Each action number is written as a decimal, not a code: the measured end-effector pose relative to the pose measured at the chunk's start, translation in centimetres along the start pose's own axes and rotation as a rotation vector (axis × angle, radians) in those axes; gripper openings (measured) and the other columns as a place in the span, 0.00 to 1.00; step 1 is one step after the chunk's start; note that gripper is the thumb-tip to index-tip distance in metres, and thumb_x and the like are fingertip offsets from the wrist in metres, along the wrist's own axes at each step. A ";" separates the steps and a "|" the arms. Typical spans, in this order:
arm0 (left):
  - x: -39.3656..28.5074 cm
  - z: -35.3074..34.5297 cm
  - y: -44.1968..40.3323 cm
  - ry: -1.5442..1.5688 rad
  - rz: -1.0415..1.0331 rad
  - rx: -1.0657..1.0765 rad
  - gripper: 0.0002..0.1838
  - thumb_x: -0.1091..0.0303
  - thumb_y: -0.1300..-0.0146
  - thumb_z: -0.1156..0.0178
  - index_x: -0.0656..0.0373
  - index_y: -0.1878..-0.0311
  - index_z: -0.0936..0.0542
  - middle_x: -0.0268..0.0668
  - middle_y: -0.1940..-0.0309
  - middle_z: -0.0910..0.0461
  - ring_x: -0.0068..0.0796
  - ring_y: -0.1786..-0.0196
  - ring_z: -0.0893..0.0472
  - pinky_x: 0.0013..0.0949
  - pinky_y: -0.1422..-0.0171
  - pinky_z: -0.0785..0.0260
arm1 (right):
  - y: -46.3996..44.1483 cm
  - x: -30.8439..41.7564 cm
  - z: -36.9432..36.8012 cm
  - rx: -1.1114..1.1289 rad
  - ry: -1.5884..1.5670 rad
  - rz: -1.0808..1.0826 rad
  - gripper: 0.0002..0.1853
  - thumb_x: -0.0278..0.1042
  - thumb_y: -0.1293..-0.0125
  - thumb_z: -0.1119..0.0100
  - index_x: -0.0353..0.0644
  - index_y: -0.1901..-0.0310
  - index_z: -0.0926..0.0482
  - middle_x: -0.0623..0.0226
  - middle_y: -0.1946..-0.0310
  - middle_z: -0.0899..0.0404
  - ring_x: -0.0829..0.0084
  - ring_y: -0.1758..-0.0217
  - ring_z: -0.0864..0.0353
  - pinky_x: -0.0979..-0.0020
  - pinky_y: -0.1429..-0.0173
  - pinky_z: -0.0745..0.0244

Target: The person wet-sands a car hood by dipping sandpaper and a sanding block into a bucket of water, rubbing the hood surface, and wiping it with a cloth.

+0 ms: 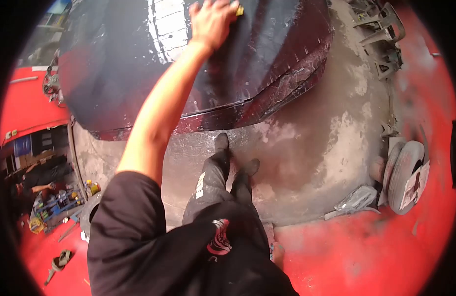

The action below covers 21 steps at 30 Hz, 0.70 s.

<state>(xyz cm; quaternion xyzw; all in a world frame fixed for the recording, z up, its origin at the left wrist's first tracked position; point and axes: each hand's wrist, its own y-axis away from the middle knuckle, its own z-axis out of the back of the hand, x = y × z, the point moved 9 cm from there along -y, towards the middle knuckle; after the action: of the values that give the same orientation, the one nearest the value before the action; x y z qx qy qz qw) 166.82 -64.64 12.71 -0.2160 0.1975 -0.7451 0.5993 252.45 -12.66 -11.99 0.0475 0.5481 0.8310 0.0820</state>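
My left hand (213, 20) reaches far forward onto the dark, wet car hood (124, 74). Its fingers bend over a small yellow pad (240, 10), whose edge shows beside the thumb; the rest is covered by the hand. Streaks of water and whitish residue mark the hood and the dark red bumper (292, 81) below it. By my right hip, part of my right hand (277, 252) shows, low and close to the body. Something small and multicoloured is at its edge, but its fingers are mostly hidden.
Wet concrete floor (307, 163) surrounds my boots. Tires (405, 172) and a clear plastic-wrapped item (356, 198) stand to the right, with car parts (383, 29) farther up. At left, a blue tool rack (60, 204) holds bottles; a person (48, 172) is behind it.
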 end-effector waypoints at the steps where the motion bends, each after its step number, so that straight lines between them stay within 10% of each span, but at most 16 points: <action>1: -0.5 1.5 5.2 0.049 0.011 0.001 0.23 0.58 0.28 0.30 0.31 0.31 0.13 0.25 0.32 0.13 0.33 0.34 0.17 0.66 0.26 0.35 | -2.4 -1.7 -0.7 0.044 0.023 0.064 0.15 0.45 0.22 0.32 0.48 0.67 0.19 0.70 0.80 0.25 0.70 0.81 0.25 0.64 0.78 0.28; 4: -2.3 4.8 16.9 0.026 0.020 0.089 0.27 0.63 0.30 0.27 0.27 0.29 0.11 0.21 0.28 0.12 0.29 0.32 0.15 0.54 0.23 0.39 | -9.3 -4.5 -1.9 0.135 0.304 0.104 0.16 0.47 0.23 0.31 0.48 0.68 0.18 0.70 0.78 0.22 0.70 0.80 0.22 0.63 0.77 0.27; 8: 2.4 2.5 7.9 -0.135 0.039 -0.002 0.23 0.60 0.28 0.29 0.26 0.32 0.10 0.21 0.29 0.12 0.32 0.33 0.14 0.64 0.23 0.39 | -15.2 -1.8 -3.3 0.171 0.700 0.130 0.17 0.47 0.24 0.31 0.47 0.69 0.17 0.69 0.77 0.20 0.71 0.80 0.20 0.64 0.77 0.26; 10: 7.8 0.3 0.3 -0.142 0.199 0.019 0.13 0.54 0.25 0.32 0.30 0.41 0.09 0.23 0.38 0.09 0.38 0.41 0.12 0.66 0.31 0.33 | -7.2 8.4 -2.2 0.031 0.365 0.382 0.14 0.48 0.23 0.33 0.47 0.61 0.11 0.68 0.74 0.18 0.70 0.78 0.18 0.65 0.77 0.24; 12: 7.8 0.5 2.2 -0.116 0.159 -0.035 0.13 0.54 0.26 0.31 0.31 0.40 0.09 0.24 0.38 0.08 0.39 0.41 0.12 0.64 0.30 0.33 | -5.7 10.4 -1.4 -0.025 0.012 0.066 0.15 0.50 0.23 0.33 0.47 0.57 0.09 0.67 0.73 0.17 0.69 0.78 0.17 0.64 0.78 0.22; 21: 3.0 6.4 15.2 -0.017 0.067 0.033 0.24 0.59 0.33 0.23 0.32 0.34 0.10 0.20 0.34 0.11 0.27 0.37 0.15 0.57 0.24 0.40 | -4.9 11.8 -2.0 0.013 0.533 0.355 0.19 0.51 0.23 0.32 0.40 0.53 0.10 0.56 0.66 0.12 0.61 0.68 0.11 0.55 0.68 0.15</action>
<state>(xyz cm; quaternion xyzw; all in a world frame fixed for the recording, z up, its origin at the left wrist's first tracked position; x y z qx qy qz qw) 182.11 -70.93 9.87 -0.2057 0.1875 -0.7258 0.6291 240.94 -10.33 -17.45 -0.0766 0.5390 0.8119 -0.2109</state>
